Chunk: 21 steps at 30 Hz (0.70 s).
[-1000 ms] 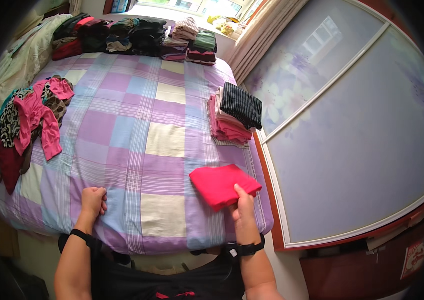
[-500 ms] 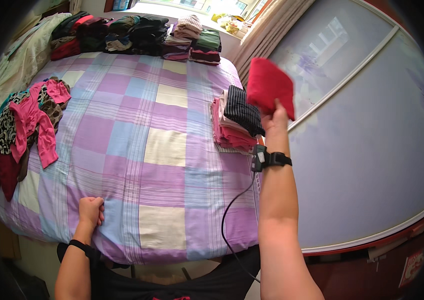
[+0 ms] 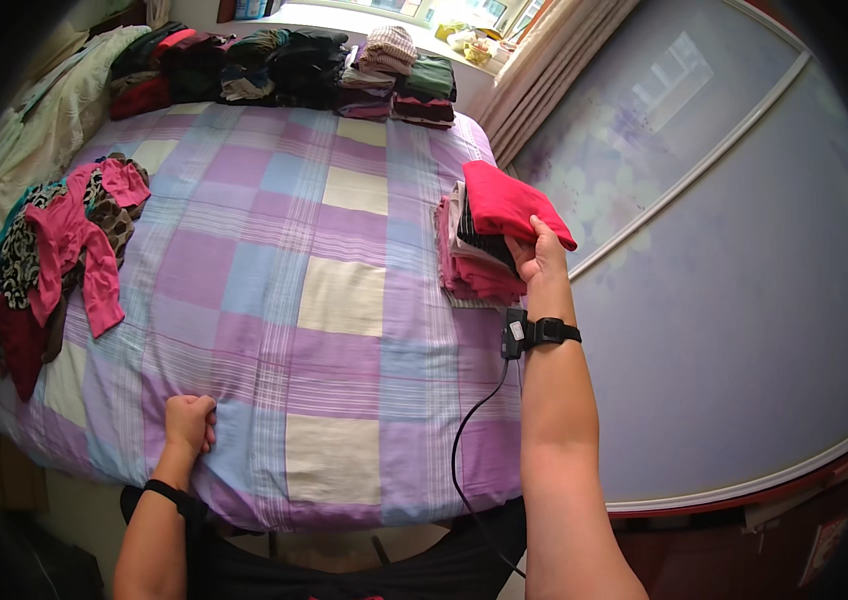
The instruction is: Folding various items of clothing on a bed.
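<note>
My right hand (image 3: pixel 542 250) grips the near right edge of a folded red garment (image 3: pixel 512 203), thumb on top and fingers beneath. The garment lies over the top of a stack of folded clothes (image 3: pixel 477 276) at the bed's right edge. Below it in that stack show a black striped piece (image 3: pixel 485 240) and several pink and pale ones. My left hand (image 3: pixel 189 424) rests as a loose fist on the checked bedspread (image 3: pixel 334 300) near the front edge, with nothing seen in it.
Loose pink, patterned and dark red clothes (image 3: pixel 69 245) lie heaped on the bed's left side. Several folded stacks (image 3: pixel 304 70) line the far edge below the window. A sliding-door wardrobe (image 3: pixel 714 300) stands right of the bed. A black cable (image 3: pixel 459 430) hangs from my right wrist.
My right hand has brought the red garment down and to the left, from the air beside the stack onto its top. My left hand stays a fist on the bedspread.
</note>
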Each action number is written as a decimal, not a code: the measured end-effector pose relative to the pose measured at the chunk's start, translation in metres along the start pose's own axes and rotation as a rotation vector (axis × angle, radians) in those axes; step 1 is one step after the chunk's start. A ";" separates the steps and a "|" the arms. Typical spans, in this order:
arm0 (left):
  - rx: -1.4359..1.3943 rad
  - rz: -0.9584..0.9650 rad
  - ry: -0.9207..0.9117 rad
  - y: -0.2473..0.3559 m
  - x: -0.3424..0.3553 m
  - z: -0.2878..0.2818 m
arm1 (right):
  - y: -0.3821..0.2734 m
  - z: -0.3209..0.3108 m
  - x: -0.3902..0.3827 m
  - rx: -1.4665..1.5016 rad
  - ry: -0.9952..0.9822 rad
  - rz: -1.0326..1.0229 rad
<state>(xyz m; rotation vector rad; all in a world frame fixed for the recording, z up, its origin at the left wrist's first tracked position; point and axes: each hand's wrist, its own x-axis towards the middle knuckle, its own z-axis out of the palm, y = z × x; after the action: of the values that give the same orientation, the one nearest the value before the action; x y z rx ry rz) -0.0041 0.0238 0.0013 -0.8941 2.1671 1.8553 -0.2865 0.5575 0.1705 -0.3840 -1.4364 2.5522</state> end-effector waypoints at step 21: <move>0.053 -0.072 0.027 0.003 -0.005 -0.003 | -0.004 0.015 0.007 -1.741 0.135 -0.982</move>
<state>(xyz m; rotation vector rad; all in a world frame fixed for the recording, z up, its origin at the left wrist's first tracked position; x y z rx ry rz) -0.0008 0.0227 0.0065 -0.9779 2.1593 1.7543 -0.2980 0.5490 0.1804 0.0328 -2.4449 0.1645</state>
